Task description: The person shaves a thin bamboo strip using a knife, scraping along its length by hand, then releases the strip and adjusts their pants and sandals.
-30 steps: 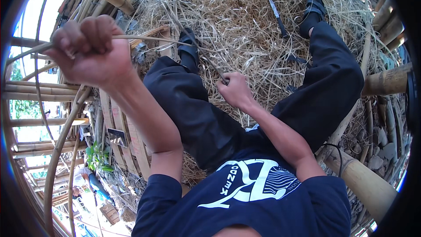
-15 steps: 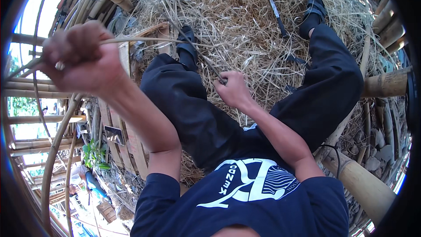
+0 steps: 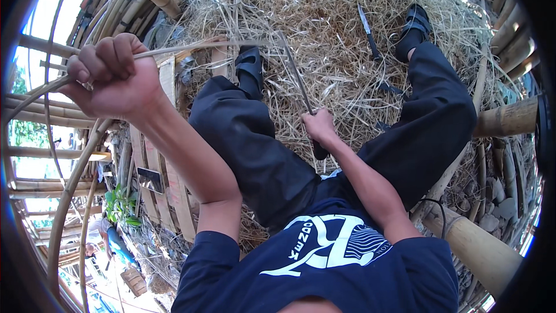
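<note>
My left hand (image 3: 116, 75), raised at the left, has its fingers wrapped round a long thin bamboo strip (image 3: 191, 46). One end of the strip reaches right over the straw; the other bends away past the hand to the left. Between my knees, my right hand (image 3: 319, 127) grips a knife by its dark handle (image 3: 319, 150). Its long narrow blade (image 3: 296, 72) points up and away, and its tip is close to the strip's free end. I cannot tell whether they touch.
A second knife (image 3: 368, 32) with a pale blade and black handle lies on the shavings (image 3: 324, 0) by my right foot (image 3: 414, 32). Thick bamboo poles (image 3: 475, 249) stand at the right. At the left are a bamboo frame (image 3: 52, 153), a phone-like dark rectangle (image 3: 149, 179) and a distant person (image 3: 116, 243).
My right hand has drawn back toward my body and right, with the knife. The blade has come away from crossing the strip. My left hand has shifted slightly and still holds the strip.
</note>
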{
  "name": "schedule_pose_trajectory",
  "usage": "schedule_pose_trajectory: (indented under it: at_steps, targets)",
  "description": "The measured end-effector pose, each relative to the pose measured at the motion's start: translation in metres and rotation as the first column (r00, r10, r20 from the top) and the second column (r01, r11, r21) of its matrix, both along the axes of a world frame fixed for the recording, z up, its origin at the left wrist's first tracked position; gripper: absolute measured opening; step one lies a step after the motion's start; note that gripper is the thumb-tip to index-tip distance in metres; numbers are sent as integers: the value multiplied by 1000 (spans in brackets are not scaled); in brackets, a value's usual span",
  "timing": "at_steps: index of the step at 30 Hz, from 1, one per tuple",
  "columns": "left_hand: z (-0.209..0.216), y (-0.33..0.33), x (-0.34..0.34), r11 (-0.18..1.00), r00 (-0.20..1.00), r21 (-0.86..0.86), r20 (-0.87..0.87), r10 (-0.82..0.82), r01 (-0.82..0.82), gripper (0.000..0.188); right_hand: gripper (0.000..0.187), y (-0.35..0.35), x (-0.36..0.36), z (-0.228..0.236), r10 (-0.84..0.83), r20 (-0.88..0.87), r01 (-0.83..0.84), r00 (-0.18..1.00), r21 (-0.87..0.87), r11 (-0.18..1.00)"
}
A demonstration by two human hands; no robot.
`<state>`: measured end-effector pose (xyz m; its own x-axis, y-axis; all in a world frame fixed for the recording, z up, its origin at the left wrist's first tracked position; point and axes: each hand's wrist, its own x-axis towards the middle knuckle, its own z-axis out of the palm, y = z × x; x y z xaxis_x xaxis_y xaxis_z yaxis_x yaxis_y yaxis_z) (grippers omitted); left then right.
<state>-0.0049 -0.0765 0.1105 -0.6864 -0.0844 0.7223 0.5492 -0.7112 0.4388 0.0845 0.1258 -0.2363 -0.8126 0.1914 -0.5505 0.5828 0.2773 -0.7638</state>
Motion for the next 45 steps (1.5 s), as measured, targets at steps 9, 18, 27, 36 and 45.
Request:
schedule_pose_trajectory:
  at_steps: [9, 18, 27, 36, 45]
  targets:
    - [-11, -20, -3, 985, 984, -47, 48, 170, -168, 57, 22, 5, 3, 17, -181, 161, 225, 970, -326, 918]
    - [-16, -16, -8, 992, 987, 66, 123, 103, -112, 58, 30, 10, -3, 6, -145, 65, 157, 987, -285, 946]
    - [-21, -19, -11, 983, 979, 43, 114, 171, -176, 60, 17, 11, -2, 37, -184, 103, 211, 978, -443, 872]
    - [-23, 24, -6, 390, 432, -194, -294, 853, -900, 54, 21, 13, -1, 37, -178, 44, 180, 983, -411, 893]
    - [-35, 34, -8, -13, 388, -581, -561, 731, -814, 31, 16, 15, -2, 50, -181, 49, 183, 982, -443, 877]
